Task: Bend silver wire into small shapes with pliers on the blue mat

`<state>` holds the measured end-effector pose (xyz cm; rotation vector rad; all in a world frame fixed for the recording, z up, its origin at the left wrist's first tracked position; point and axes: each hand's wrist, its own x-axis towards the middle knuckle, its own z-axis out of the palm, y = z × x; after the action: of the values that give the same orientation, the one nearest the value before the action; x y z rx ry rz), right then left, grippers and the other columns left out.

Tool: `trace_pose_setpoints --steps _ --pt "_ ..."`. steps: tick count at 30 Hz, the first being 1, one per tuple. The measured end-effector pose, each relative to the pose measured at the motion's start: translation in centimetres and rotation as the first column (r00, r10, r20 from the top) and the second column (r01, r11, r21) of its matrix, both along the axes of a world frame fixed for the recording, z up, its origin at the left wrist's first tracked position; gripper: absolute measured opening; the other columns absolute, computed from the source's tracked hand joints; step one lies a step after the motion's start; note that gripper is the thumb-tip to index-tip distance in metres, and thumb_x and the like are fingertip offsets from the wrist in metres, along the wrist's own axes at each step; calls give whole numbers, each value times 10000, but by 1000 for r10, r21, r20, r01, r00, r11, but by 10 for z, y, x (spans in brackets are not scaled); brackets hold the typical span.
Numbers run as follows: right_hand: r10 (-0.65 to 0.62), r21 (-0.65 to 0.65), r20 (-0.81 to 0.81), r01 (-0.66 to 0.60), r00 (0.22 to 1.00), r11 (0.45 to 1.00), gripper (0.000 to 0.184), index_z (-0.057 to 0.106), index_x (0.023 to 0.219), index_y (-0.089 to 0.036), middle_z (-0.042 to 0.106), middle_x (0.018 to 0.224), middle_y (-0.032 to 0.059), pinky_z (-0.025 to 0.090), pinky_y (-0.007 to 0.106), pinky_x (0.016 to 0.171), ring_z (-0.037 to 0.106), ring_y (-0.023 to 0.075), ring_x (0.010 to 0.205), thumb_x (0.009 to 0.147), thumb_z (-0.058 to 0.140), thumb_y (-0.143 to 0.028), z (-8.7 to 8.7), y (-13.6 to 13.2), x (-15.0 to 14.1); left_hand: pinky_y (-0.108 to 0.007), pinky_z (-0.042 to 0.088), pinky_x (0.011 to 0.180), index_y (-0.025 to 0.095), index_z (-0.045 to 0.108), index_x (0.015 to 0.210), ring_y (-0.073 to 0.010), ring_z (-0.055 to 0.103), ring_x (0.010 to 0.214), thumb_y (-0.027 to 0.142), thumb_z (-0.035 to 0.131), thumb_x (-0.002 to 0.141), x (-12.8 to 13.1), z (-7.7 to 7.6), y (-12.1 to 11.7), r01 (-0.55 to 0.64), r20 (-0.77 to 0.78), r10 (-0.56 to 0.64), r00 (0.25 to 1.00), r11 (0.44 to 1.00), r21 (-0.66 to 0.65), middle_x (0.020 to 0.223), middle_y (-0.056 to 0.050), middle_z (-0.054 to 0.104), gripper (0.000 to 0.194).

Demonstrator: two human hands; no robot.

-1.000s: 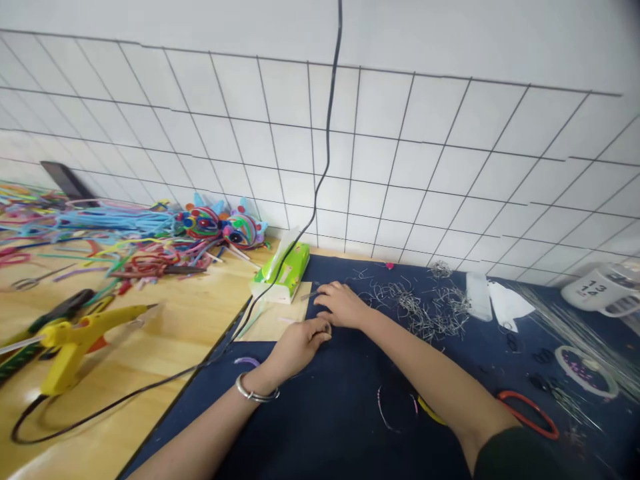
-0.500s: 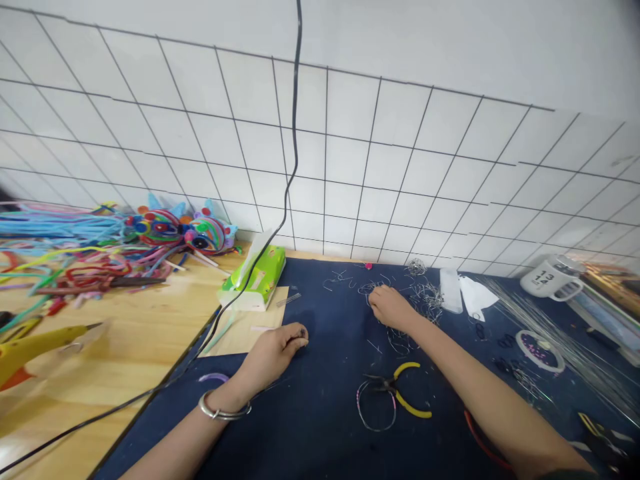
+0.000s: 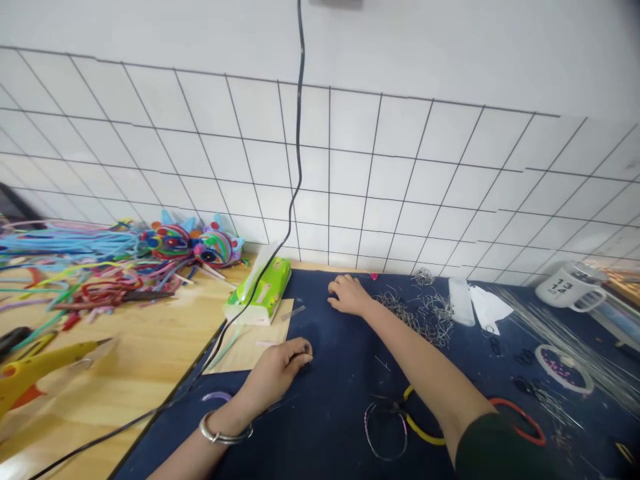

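My left hand (image 3: 283,367) is closed in a pinch above the dark blue mat (image 3: 330,400). Whatever sits between its fingertips is small and dark, too hidden to name. Farther back, my right hand (image 3: 347,295) rests palm down on the mat with its fingers apart. It lies left of a tangled heap of thin wire bits (image 3: 425,320), and the forearm passes in front of part of that heap. Nearer me, yellow-handled pliers (image 3: 423,430) are partly covered by my right forearm. A thin loop with pink beads (image 3: 367,427) lies at their jaws.
A green tissue pack (image 3: 273,287) sits at the mat's left edge, with a black cable (image 3: 255,287) across it. Leftward are a yellow glue gun (image 3: 55,367) and coloured pipe cleaners (image 3: 95,240). To the right are a bead dish (image 3: 565,370), long wires (image 3: 575,340) and a mug (image 3: 570,285).
My right hand has moved left from the wire bits and spread its fingers. Its forearm now covers part of the pliers. My left hand stays pinched in nearly the same place. The view has tilted slightly.
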<state>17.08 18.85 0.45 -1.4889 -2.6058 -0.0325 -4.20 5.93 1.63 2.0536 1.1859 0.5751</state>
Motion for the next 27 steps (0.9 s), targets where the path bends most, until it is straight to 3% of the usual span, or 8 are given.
trace_pose_setpoints --steps 3,6,11,16,21,24,27 --pt "-22 -10 36 23 999 1000 140 567 872 -162 529 922 77 333 309 792 436 184 913 824 459 -237 -2 -12 28 -216 349 610 189 540 740 -129 504 630 232 395 794 0 0 1 2 3 -2 1000 1000 -15 663 22 546 161" --pt "-55 -15 61 56 997 998 148 570 866 -155 548 887 76 333 297 794 453 175 893 807 435 -138 3 -39 69 -218 352 615 190 530 720 -130 504 633 238 388 797 0 0 2 9 8 -9 1000 1000 -18 662 21 545 169" --pt "-50 -37 65 52 997 998 115 589 855 -211 576 871 31 360 288 781 487 169 876 764 555 -273 22 -65 114 -219 346 610 190 523 708 -130 500 625 227 396 790 -1 -2 3 17 -2 -17 1000 1000 11 657 21 546 156" --pt "-138 28 16 138 990 990 201 579 947 -182 579 957 65 401 319 796 507 178 923 837 486 -323 29 -23 110 -217 341 613 190 529 718 -127 505 634 216 403 794 -1 -2 3 16 2 -16 1000 1000 22 665 23 549 150" --pt "-206 58 -11 206 978 977 307 499 1117 -158 525 1115 76 465 382 790 541 178 940 858 482 -322 7 27 87 -217 339 606 189 538 724 -129 502 629 218 405 794 -3 -2 3 7 2 -7 1000 1000 1 668 18 557 153" --pt "-208 57 -26 210 978 976 309 497 1121 -157 522 1118 75 467 382 788 543 177 939 858 484 -319 -8 37 82 -217 341 613 191 541 732 -129 509 639 218 408 795 -4 -3 5 9 10 -9 1000 1000 -6 673 18 560 150" --pt "-207 60 -54 210 977 976 308 497 1121 -162 519 1126 76 468 379 788 543 174 938 859 481 -323 -12 38 88 -217 343 618 192 538 736 -129 510 643 219 410 798 -4 -4 6 3 11 -3 1000 1000 -2 676 20 558 144"
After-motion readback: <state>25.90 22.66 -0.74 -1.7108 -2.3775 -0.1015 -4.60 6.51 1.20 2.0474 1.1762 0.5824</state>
